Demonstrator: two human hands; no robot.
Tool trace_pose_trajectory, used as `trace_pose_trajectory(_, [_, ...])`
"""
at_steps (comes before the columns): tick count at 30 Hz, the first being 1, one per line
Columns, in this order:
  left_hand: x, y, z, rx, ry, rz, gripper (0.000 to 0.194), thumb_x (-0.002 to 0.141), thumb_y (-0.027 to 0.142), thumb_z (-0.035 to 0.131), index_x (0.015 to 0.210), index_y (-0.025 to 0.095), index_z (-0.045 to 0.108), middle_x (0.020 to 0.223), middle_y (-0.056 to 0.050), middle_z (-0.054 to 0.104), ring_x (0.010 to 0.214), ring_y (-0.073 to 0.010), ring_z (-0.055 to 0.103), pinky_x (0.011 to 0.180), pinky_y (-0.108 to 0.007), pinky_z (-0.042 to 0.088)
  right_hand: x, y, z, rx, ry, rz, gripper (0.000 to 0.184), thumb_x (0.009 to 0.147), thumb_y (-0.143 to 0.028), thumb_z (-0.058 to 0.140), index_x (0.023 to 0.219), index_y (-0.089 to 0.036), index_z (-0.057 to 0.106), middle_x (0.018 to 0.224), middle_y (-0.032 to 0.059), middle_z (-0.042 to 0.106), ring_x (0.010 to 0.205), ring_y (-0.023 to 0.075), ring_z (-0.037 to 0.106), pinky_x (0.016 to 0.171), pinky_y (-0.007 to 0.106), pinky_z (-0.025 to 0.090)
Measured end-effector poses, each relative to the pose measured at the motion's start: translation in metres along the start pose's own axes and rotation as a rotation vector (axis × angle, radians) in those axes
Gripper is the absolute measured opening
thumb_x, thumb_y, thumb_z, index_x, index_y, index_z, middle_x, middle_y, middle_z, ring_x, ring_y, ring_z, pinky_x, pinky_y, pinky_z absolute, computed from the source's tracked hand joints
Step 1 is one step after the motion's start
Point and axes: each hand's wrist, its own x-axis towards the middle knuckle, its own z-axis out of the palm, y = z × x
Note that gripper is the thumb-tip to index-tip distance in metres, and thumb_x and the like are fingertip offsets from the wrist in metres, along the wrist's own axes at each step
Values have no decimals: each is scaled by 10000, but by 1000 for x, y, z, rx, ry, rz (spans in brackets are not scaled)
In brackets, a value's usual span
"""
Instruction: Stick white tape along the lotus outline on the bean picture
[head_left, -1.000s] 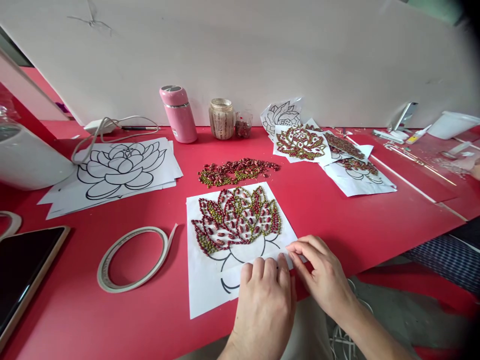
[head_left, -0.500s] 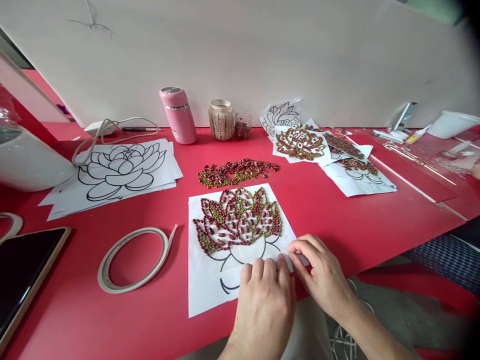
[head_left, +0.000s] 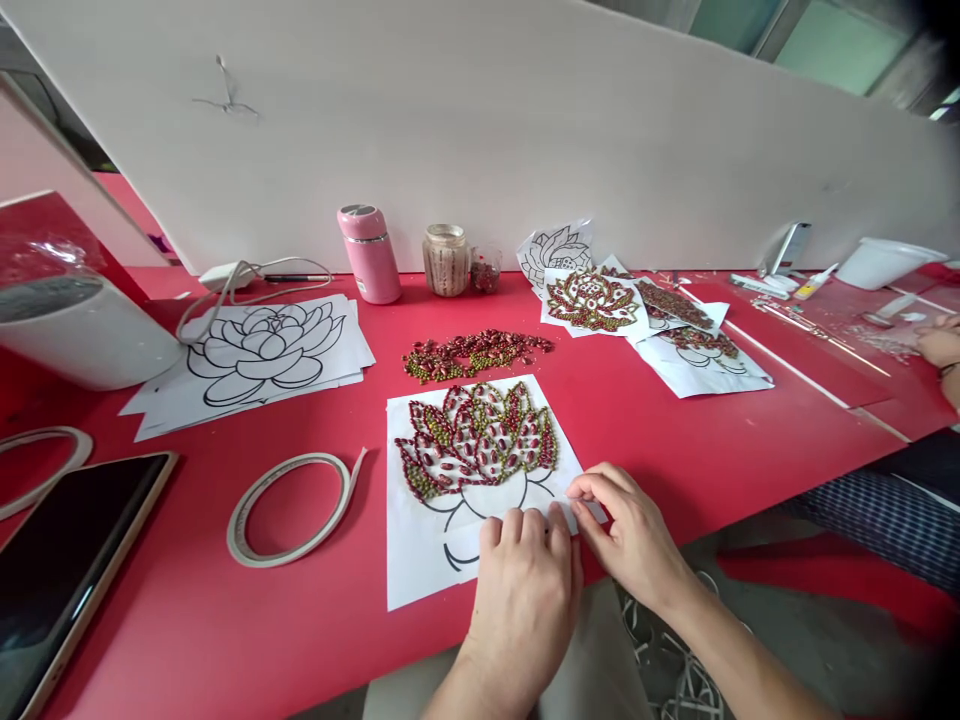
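A white sheet with a lotus outline (head_left: 420,570) lies near the table's front edge. Dark red beans and green beans (head_left: 480,440) cover its upper petals, while the lower petals are bare line drawing. My left hand (head_left: 525,580) rests on the sheet's lower part, knuckles up and fingers curled together; its fingertips and anything under them are hidden. Beside it, at the sheet's lower right, my right hand (head_left: 630,535) pinches thumb and forefinger together. Whatever is in that pinch is too small to make out. A tape roll (head_left: 240,515) with a loose end lies left of the sheet.
Loose beans (head_left: 472,355) are heaped behind the sheet. A pink flask (head_left: 370,255), a jar (head_left: 445,260) and a small cup (head_left: 485,270) stand by the wall. Lotus sheets (head_left: 262,350) and a phone (head_left: 82,560) lie left, bean-covered sheets (head_left: 592,300) right. Another person's hand (head_left: 941,345) shows far right.
The camera view has shifted, so the wall and table items appear moved. Both hands keep nearly the same place and pose on the sheet, the right still pinching.
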Motion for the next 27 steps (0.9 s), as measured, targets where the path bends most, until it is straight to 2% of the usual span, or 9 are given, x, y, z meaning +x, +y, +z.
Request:
trace_pose_trajectory(8, [-1,0,2,22,2,-1,279,847,234,390,1092,171,506,792,-35,537,723,-187,493,614,-340,354,2,3,2,-18,47,-10,68,803,-151,457,782,-194,506,769,17,531,739,155,526,673,270,433])
trace_pose_trajectory(16, [-1,1,2,46,20,-7,242,841,228,386,1036,179,522,779,-29,540,717,-188,490,610,-331,340,8,1,5,-128,48,-10,106,804,-164,469,708,-201,492,711,-5,523,690,150,526,613,247,410])
trace_pose_trajectory(27, [0,4,-3,44,-1,-17,163,843,239,368,870,199,524,765,-26,542,706,-178,482,613,-319,322,2,5,16,-233,112,-69,224,900,-305,358,755,-190,483,743,32,518,715,186,484,638,284,359])
